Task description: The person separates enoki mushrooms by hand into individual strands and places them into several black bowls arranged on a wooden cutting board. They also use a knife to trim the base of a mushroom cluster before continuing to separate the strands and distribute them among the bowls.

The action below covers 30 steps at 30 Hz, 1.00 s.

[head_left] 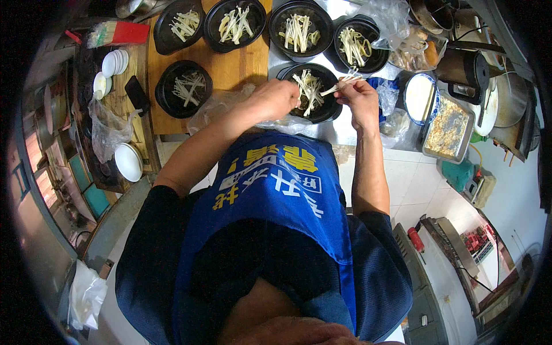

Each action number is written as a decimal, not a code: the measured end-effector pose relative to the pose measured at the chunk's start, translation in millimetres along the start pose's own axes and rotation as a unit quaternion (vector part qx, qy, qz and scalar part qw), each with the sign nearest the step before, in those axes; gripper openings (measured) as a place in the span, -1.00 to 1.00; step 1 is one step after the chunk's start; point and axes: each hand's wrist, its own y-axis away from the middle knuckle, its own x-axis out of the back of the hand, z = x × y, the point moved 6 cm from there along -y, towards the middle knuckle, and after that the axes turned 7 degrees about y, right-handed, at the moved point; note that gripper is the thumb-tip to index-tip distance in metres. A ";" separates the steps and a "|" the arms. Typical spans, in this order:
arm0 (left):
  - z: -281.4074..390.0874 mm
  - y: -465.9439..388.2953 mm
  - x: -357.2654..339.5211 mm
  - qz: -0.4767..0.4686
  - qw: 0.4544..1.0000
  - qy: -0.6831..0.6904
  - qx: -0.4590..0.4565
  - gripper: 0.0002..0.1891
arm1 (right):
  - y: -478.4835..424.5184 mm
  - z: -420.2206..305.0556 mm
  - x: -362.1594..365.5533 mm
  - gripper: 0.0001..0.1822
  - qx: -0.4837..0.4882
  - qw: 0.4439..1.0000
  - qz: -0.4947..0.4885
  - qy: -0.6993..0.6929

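Observation:
My right hand [360, 100] pinches a small bunch of enoki mushrooms [331, 89] at the right rim of a black clay pot [326, 113]. Inside this pot lies a loose heap of enoki mushrooms [309, 88]. At the pot's left side, my left hand [278, 98] has its fingers curled down beside the heap; whether they grip any strands is hidden. Beyond it stand more black pots with enoki: one large pot [276, 32] straight ahead and a smaller pot [381, 60] to its right. Further left are a pot [211, 36], a corner pot [160, 36] and a nearer pot [163, 97].
Clear plastic bags [202, 114] lie along the counter's front edge. To the right are a blue-rimmed dish [420, 97], a metal tray of shredded food [446, 129] and a dark jug [468, 71]. At left, a phone [137, 95] and white bowls [128, 161] sit on a wooden surface.

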 end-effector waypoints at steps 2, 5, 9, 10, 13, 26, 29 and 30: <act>3.6 -9.4 -17.0 -0.047 0.989 -0.137 0.015 -0.71 | 2.7 -0.4 4.8 -0.89 0.005 1.000 0.018 -0.026; 17.3 -29.0 -39.4 -0.048 0.985 -0.165 0.028 -0.65 | 4.8 2.4 16.2 -0.87 0.004 0.998 0.042 -0.044; 5.5 -51.2 -61.6 -0.016 0.986 -0.162 0.041 -0.74 | 12.9 0.2 27.2 -0.83 0.009 0.997 0.058 -0.044; 4.6 -52.2 -60.2 -0.003 0.988 -0.151 0.041 -0.74 | 15.1 -0.6 28.7 -0.83 0.010 0.997 0.059 -0.048; 0.6 -47.7 -52.5 0.028 0.989 -0.132 0.055 -0.76 | 19.4 5.1 35.9 -0.85 0.014 0.995 0.071 -0.067; -23.3 -34.4 -38.9 0.060 0.993 -0.095 0.028 -0.78 | 9.8 8.8 25.9 -0.92 0.015 0.999 0.036 -0.017; -17.4 -25.6 -33.0 0.060 0.993 -0.099 0.010 -0.77 | 9.9 6.0 5.0 -0.92 0.012 1.000 0.009 0.013; -13.8 -20.2 -29.6 0.060 0.993 -0.099 0.004 -0.77 | 10.8 7.3 -5.1 -0.87 -0.006 0.998 -0.029 0.057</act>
